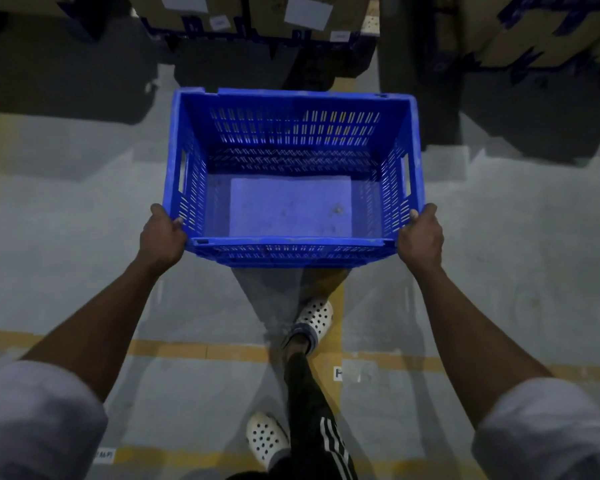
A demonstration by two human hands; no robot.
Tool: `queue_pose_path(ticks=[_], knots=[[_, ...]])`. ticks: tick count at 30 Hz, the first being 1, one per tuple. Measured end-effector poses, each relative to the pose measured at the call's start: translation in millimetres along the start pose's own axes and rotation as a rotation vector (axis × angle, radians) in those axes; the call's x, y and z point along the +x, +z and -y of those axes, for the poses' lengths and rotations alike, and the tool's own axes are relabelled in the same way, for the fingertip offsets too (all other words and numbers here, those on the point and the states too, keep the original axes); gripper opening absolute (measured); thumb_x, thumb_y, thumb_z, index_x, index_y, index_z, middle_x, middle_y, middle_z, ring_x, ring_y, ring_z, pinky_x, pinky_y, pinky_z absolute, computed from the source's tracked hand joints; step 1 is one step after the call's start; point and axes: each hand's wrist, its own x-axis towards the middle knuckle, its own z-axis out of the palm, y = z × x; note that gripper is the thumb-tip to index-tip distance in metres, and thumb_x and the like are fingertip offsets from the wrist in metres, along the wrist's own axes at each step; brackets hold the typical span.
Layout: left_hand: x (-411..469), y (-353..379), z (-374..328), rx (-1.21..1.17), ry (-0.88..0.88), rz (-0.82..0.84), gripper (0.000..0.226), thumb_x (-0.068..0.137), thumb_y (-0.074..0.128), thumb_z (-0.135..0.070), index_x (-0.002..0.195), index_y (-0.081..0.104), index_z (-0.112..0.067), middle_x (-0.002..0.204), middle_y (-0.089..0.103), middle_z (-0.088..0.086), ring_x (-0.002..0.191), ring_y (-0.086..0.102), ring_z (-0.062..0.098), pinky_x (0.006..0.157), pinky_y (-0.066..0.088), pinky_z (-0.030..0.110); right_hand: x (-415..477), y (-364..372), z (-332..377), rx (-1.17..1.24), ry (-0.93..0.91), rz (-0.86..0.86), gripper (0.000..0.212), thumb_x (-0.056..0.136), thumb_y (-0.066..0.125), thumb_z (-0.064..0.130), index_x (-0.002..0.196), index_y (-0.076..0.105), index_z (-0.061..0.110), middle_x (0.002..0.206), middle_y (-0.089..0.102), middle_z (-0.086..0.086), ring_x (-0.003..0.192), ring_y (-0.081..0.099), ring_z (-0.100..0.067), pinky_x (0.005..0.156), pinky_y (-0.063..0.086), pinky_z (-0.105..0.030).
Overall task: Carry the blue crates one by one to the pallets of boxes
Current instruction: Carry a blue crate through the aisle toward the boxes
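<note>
nothing here reads clearly. a white floor sticker (pixel 338 373) at lower centre shows what looks like a single "h". another floor label (pixel 103 455) at lower left and the white box labels (pixel 308 11) at the top are too blurred.

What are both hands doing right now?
Left hand: closed on the blue crate, near-left corner.
Right hand: closed on the same crate, near-right corner.

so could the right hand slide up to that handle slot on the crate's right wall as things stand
Probably yes. The right hand grips the blue crate at its near right corner, and the handle slot sits just ahead along the same wall, uncovered. The left hand would have to hold the crate meanwhile.
</note>
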Motion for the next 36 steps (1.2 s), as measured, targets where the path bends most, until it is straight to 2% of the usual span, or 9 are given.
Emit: queue_pose_path(ticks=[3,6,11,15,21,26,31,36], knots=[[-3.8,-0.4,-1.8,-0.027,0.015,-0.029,0.026,0.119,0.060,-0.024,0.128,0.042,-0.006,0.149,0.063,0.031,0.131,0.067,0.053,0.090,0.056,0.054,-8.2,10.4,-9.1,0.024,0.032,-0.071,0.025,0.118,0.041,0.029,0.123,0.047,0.004,0.124,0.066,-0.026,0.108,0.065,-0.048,0.076,0.040,-0.042],[10.7,-13.1,-1.4,0.069,0.063,0.001,0.033,0.117,0.061,-0.023,0.132,0.043,0.000,0.146,0.064,0.035,0.126,0.067,0.059,0.094,0.056,0.062,-22.0,22.5,-8.9,0.006,0.081,-0.127,0.028,0.118,0.040,0.029,0.125,0.048,0.003,0.126,0.064,-0.025,0.110,0.063,-0.047,0.075,0.037,-0.044],[3.3,-5.9,3.8,0.041,0.042,-0.029,0.028,0.119,0.057,-0.030,0.120,0.039,-0.009,0.142,0.065,0.033,0.122,0.068,0.057,0.089,0.054,0.058,-7.4,16.2,-6.2,-0.005,0.064,-0.093,0.026,0.118,0.039,0.033,0.122,0.047,0.008,0.127,0.063,-0.021,0.111,0.063,-0.046,0.076,0.040,-0.043],[14.8,-18.3,2.4,0.106,0.042,0.010,0.035,0.118,0.060,-0.034,0.129,0.042,-0.006,0.144,0.066,0.030,0.124,0.070,0.054,0.092,0.058,0.062,-28.5,21.5,-3.4,-0.020,0.098,-0.094,0.027,0.119,0.038,0.033,0.125,0.046,0.008,0.130,0.062,-0.020,0.117,0.061,-0.046,0.079,0.043,-0.049],[13.5,-6.5,10.6,0.072,0.030,-0.017,0.031,0.118,0.055,-0.039,0.117,0.037,-0.014,0.137,0.067,0.033,0.119,0.070,0.055,0.094,0.060,0.066,-18.5,13.4,0.0,-0.073,0.114,-0.081,0.026,0.118,0.039,0.036,0.125,0.045,0.012,0.132,0.062,-0.017,0.116,0.062,-0.046,0.083,0.050,-0.053],[19.0,-13.7,-2.2,0.064,0.045,-0.025,0.031,0.118,0.059,-0.035,0.119,0.038,-0.011,0.141,0.066,0.033,0.122,0.069,0.057,0.087,0.055,0.060,-32.3,19.3,-0.5,-0.056,0.129,-0.083,0.025,0.118,0.040,0.033,0.126,0.045,0.010,0.132,0.061,-0.019,0.116,0.062,-0.046,0.078,0.043,-0.050],[-7.5,-8.3,7.2,-0.019,0.008,-0.011,0.030,0.121,0.054,-0.033,0.119,0.037,-0.008,0.145,0.062,0.036,0.129,0.064,0.058,0.085,0.045,0.052,-23.5,10.7,-5.9,-0.041,0.103,-0.020,0.025,0.118,0.041,0.036,0.124,0.045,0.012,0.132,0.062,-0.016,0.118,0.061,-0.044,0.081,0.047,-0.050],[-25.3,-11.5,24.5,-0.050,0.015,0.075,0.035,0.120,0.054,-0.040,0.122,0.035,-0.010,0.150,0.062,0.032,0.130,0.067,0.054,0.090,0.055,0.054,-48.7,14.5,-11.2,-0.033,0.141,-0.082,0.028,0.119,0.041,0.034,0.132,0.048,0.010,0.139,0.060,-0.017,0.124,0.057,-0.046,0.084,0.046,-0.052]])
